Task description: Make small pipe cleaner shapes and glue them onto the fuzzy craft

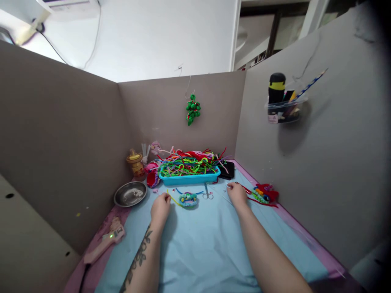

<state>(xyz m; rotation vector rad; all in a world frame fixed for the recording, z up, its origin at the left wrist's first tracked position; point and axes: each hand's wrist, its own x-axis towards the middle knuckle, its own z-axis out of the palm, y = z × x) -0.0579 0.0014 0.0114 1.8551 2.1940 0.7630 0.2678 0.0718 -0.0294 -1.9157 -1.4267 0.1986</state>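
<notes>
My left hand [160,208] is closed in a pinch on a yellow pipe cleaner [174,200]. One end of it pokes up above my fingers, and the other runs to a fuzzy light-blue pipe-cleaner piece [187,199] on the cloth. My right hand [237,194] is also closed, farther right, with something small and whitish at its fingertips that I cannot make out. Beside that hand lie red pipe cleaners [262,201] and a colourful fuzzy bundle [264,193]. Small scissors [208,194] rest between my hands, and a blue pipe cleaner [198,193] lies behind the fuzzy piece.
A blue tray [189,179] heaped with pipe cleaners stands at the back, a black phone-like slab [227,171] beside it. At left are a metal bowl [120,199] and a pink glue gun [104,246]. Grey panels enclose three sides; a pen holder [282,114] hangs right.
</notes>
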